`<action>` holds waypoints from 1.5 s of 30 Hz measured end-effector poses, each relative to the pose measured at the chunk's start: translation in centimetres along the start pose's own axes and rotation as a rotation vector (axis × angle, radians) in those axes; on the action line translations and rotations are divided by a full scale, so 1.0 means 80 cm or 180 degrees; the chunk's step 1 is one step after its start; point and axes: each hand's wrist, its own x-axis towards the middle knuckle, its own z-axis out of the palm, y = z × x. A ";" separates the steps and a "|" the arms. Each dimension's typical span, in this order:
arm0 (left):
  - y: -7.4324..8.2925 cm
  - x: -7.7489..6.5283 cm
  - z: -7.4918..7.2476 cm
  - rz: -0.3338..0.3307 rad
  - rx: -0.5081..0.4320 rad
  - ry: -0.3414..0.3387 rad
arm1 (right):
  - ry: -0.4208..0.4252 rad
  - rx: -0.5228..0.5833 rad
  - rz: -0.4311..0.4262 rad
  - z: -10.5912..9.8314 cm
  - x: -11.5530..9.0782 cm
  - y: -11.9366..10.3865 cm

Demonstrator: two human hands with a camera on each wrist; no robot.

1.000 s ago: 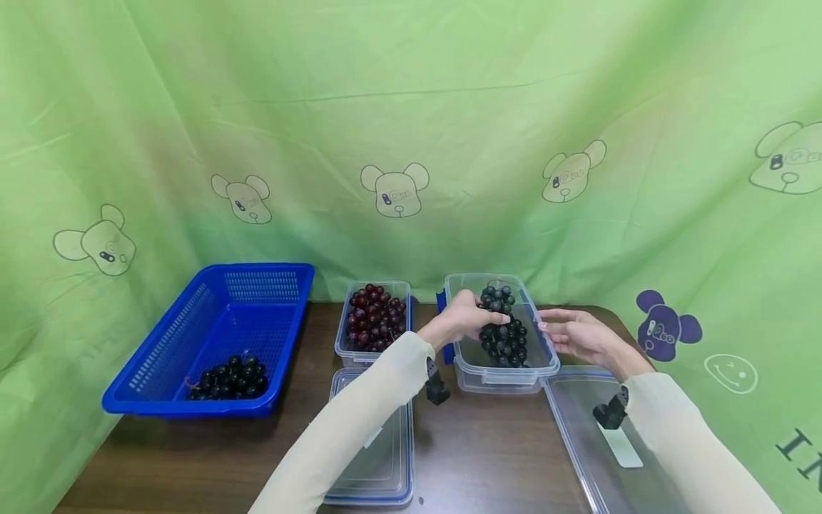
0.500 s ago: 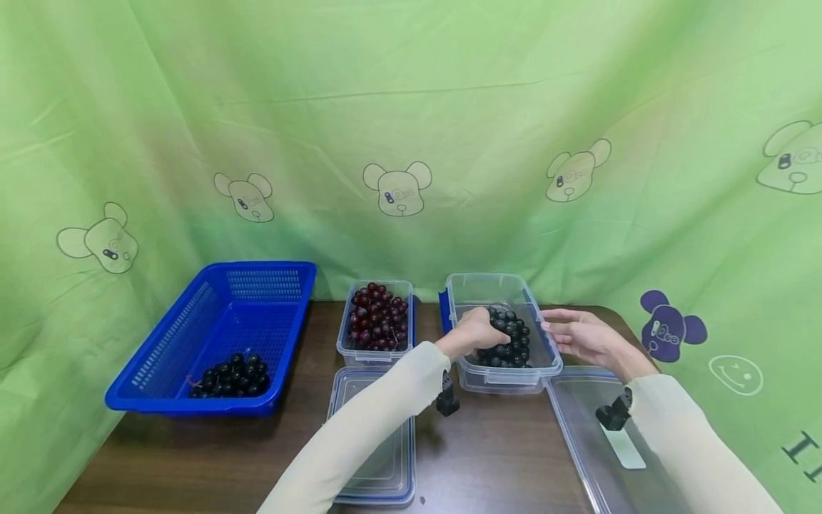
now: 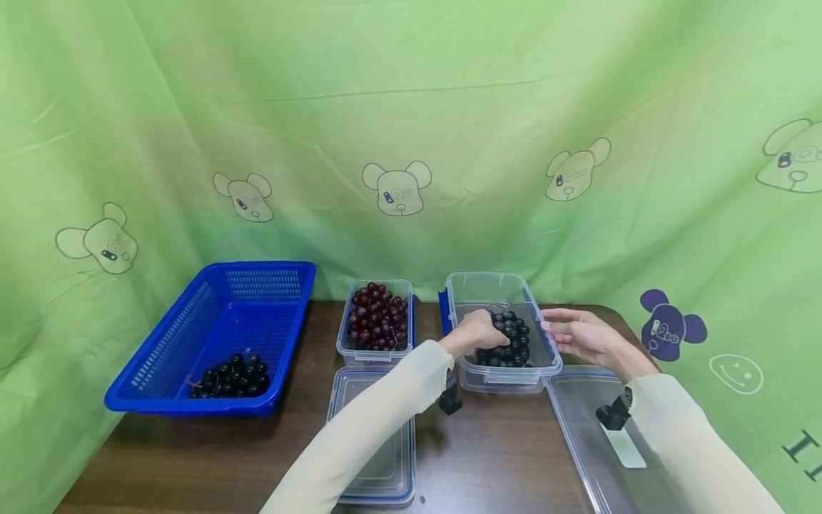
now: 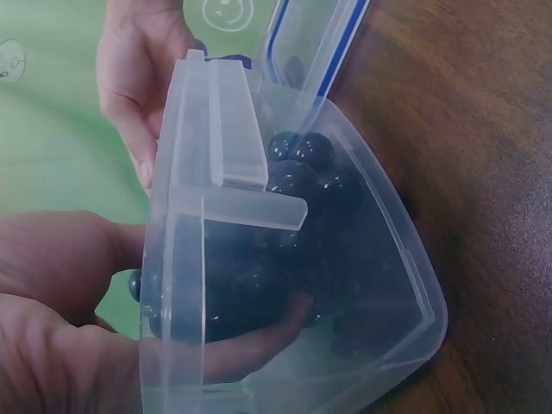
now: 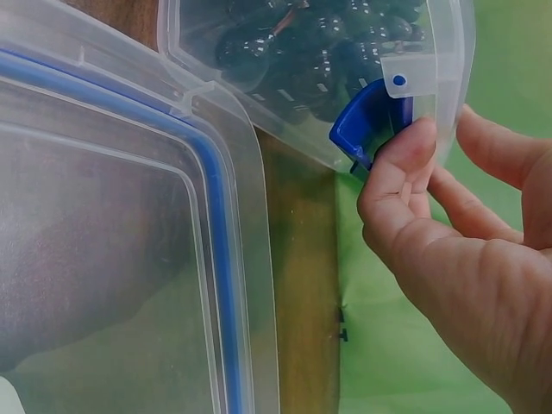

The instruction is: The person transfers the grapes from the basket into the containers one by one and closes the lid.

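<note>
A bunch of black grapes [image 3: 513,330] is low inside the clear plastic storage container [image 3: 496,284] at the right of centre. My left hand [image 3: 477,333] reaches over that container's left rim and grips the bunch. Through the wall, the left wrist view shows a finger [image 4: 267,341] curved beneath the grapes [image 4: 293,185]. On the opposite side, my right hand [image 3: 581,337] touches the container's right edge. In the right wrist view, its loosely bent fingers [image 5: 404,172] meet the blue clip [image 5: 369,125] under the rim.
A blue basket [image 3: 207,325] with more black grapes [image 3: 232,375] stands left. Red grapes [image 3: 377,319] fill a smaller container [image 3: 362,359] in the middle. One lid [image 3: 388,464] lies under my left forearm. A larger lid [image 3: 571,407] lies at right. A green curtain [image 3: 411,93] hangs behind.
My left hand has lowered the bunch of black grapes into the container, with little movement in the last half second. My right hand has stayed at the container's right edge.
</note>
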 end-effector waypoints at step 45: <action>-0.036 -0.059 -0.171 0.0894 0.0529 -0.0268 | 0.0084 -0.0056 0.0017 0.003 0.000 0.001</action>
